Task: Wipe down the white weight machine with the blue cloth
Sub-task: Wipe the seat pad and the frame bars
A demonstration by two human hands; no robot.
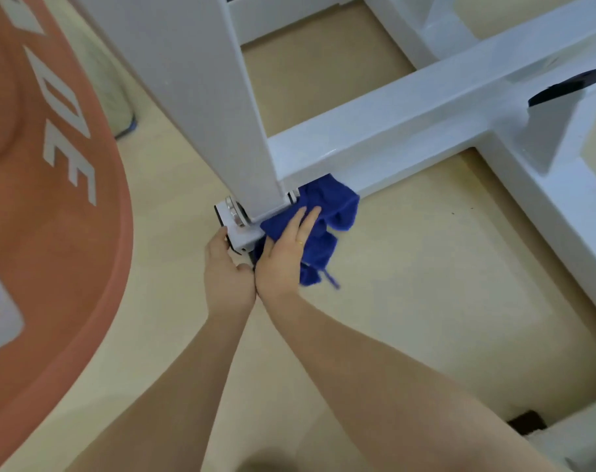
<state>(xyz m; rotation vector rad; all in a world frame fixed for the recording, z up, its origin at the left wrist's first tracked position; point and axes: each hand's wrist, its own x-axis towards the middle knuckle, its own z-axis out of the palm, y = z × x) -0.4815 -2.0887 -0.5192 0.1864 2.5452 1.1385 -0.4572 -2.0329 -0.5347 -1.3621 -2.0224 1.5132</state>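
Note:
The white weight machine (408, 117) fills the upper half: a thick upright post meets a low floor beam at a bracket with a bolt (237, 212). A bunched blue cloth (334, 212) lies against the foot of the post and the beam. My right hand (286, 253) presses flat on the cloth with straight fingers; a ring shows on one finger. My left hand (226, 270) sits just left of it, fingertips touching the white bracket's end, holding nothing.
A large orange weight plate (34, 199) with white lettering hangs close at the left. Beige floor matting (426, 284) lies between the frame's beams. A second white beam (545, 185) runs down the right side, with a black foot pad (526, 422) at the lower right.

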